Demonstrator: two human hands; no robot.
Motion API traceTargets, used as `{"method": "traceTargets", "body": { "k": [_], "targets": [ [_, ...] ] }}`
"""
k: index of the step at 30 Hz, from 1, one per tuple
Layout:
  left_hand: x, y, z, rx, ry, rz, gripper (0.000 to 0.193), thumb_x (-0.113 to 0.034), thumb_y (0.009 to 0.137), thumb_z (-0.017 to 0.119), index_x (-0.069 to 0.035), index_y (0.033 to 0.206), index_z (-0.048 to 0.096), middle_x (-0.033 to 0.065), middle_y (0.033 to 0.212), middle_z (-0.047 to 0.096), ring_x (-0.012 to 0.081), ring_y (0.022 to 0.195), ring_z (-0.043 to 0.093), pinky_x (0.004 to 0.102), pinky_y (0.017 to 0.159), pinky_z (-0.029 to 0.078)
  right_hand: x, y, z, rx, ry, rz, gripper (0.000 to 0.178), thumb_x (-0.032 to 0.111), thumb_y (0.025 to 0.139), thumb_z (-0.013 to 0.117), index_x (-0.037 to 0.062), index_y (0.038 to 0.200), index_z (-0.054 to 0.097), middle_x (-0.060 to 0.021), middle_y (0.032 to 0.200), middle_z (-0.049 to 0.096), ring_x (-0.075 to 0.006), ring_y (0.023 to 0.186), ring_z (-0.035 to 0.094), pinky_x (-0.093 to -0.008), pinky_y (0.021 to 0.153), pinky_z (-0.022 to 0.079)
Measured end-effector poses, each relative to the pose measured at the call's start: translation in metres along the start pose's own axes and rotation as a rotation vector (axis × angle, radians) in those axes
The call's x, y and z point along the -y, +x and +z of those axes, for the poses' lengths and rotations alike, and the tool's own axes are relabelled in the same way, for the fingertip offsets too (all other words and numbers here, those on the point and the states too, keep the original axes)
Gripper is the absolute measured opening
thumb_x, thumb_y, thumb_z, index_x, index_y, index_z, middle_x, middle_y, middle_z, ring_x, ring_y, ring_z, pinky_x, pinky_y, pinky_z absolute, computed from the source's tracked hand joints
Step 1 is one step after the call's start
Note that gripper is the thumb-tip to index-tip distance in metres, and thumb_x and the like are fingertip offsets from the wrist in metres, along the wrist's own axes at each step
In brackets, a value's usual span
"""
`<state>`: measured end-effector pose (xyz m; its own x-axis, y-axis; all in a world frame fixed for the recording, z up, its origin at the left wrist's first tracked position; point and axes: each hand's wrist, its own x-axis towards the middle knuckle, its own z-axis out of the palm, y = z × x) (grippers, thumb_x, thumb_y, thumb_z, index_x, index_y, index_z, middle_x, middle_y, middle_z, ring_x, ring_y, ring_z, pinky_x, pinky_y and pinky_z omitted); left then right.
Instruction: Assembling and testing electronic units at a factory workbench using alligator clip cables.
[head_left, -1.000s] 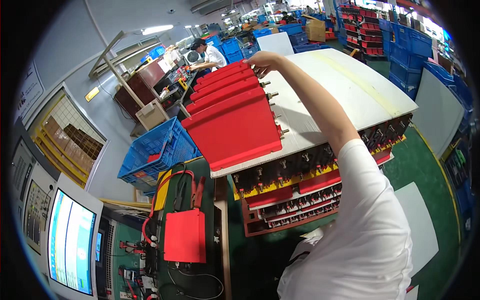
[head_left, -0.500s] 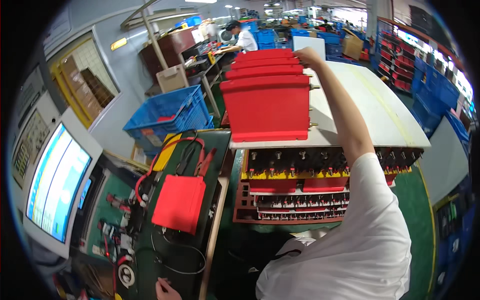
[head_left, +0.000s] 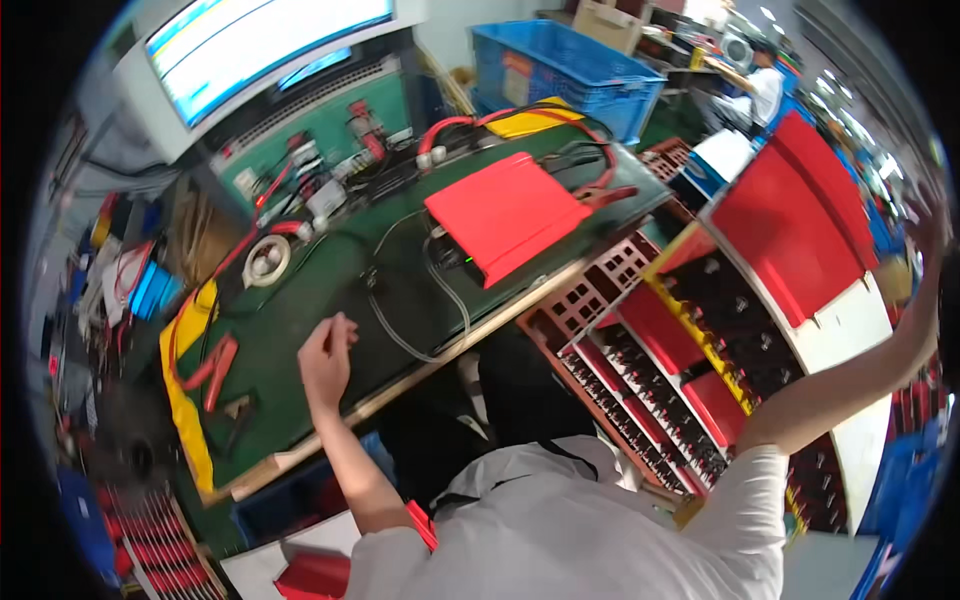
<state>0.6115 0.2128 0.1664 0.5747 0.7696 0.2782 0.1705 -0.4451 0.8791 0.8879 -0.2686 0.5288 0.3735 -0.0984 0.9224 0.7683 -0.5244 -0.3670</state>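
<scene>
My left hand (head_left: 328, 360) hangs over the dark green bench mat (head_left: 320, 275), its fingers loosely curled with nothing seen in them. Nearest to it lies a thin looped cable (head_left: 400, 345). Farther along, a flat red metal case (head_left: 510, 212) rests on the mat, with red and black clamp leads (head_left: 605, 192) at its far end. At the right rim my right hand (head_left: 928, 215) is raised beside a row of upright red cases (head_left: 795, 215) on a white board (head_left: 855, 330). Its fingers look spread and somewhat blurred; I see no case in its grip.
Below the white board, layers of red and black units (head_left: 700, 360) are stacked. A monitor (head_left: 270, 45) stands behind the bench, near a blue crate (head_left: 560, 75). A red clamp (head_left: 212, 372) and a white ring (head_left: 266, 262) lie on the left. Another person (head_left: 765, 95) sits farther back.
My view has swung left and down toward the bench. My right hand has come away from the top of the red cases, its fingers now spread. My left hand now shows more fully over the mat.
</scene>
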Motion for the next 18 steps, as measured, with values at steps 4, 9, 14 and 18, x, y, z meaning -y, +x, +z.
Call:
{"method": "traceTargets", "body": {
  "k": [4, 9, 14, 18],
  "targets": [
    [-0.008, -0.032, -0.005, 0.213, -0.263, -0.082, 0.02, -0.011, 0.109, 0.056, 0.004, 0.103, 0.069, 0.0044, 0.085, 0.069, 0.0093, 0.078, 0.062, 0.0256, 0.074, 0.051, 0.026, -0.105, 0.054, 0.336, 0.224, -0.06, 0.048, 0.025, 0.111, 0.049, -0.0147, 0.1, 0.073, -0.0191, 0.088, 0.076, -0.0179, 0.071, 0.07, -0.0314, 0.072, 0.055],
    [0.005, -0.131, -0.07, 0.245, -0.252, -0.151, 0.021, -0.013, 0.108, 0.056, 0.004, 0.112, 0.068, 0.0065, 0.092, 0.071, 0.0126, 0.086, 0.066, 0.0286, 0.08, 0.054, 0.098, -0.219, 0.205, 1.083, 0.606, -0.138, 0.018, 0.013, 0.098, 0.07, -0.0043, 0.098, 0.075, -0.0167, 0.083, 0.075, -0.0233, 0.073, 0.073, -0.0319, 0.071, 0.054],
    [0.057, -0.208, -0.116, -0.117, 0.086, -0.409, 0.023, -0.023, 0.103, 0.066, -0.002, 0.11, 0.07, 0.0082, 0.09, 0.075, 0.0156, 0.082, 0.072, 0.0305, 0.074, 0.056, 0.131, -0.314, 0.252, 1.311, 0.764, -0.48, 0.013, 0.009, 0.093, 0.072, 0.0011, 0.103, 0.076, -0.0175, 0.103, 0.076, -0.036, 0.092, 0.071, -0.0416, 0.083, 0.056],
    [0.071, -0.294, -0.168, -0.517, 0.807, -0.611, 0.017, -0.026, 0.099, 0.065, -0.012, 0.106, 0.069, 0.0124, 0.095, 0.073, 0.0372, 0.094, 0.07, 0.0488, 0.082, 0.056, 0.155, -0.368, 0.252, 1.39, 0.894, -0.573, 0.013, 0.01, 0.093, 0.072, 0.0001, 0.102, 0.076, -0.0164, 0.109, 0.077, -0.0366, 0.097, 0.072, -0.0419, 0.087, 0.057]
  ]
}}
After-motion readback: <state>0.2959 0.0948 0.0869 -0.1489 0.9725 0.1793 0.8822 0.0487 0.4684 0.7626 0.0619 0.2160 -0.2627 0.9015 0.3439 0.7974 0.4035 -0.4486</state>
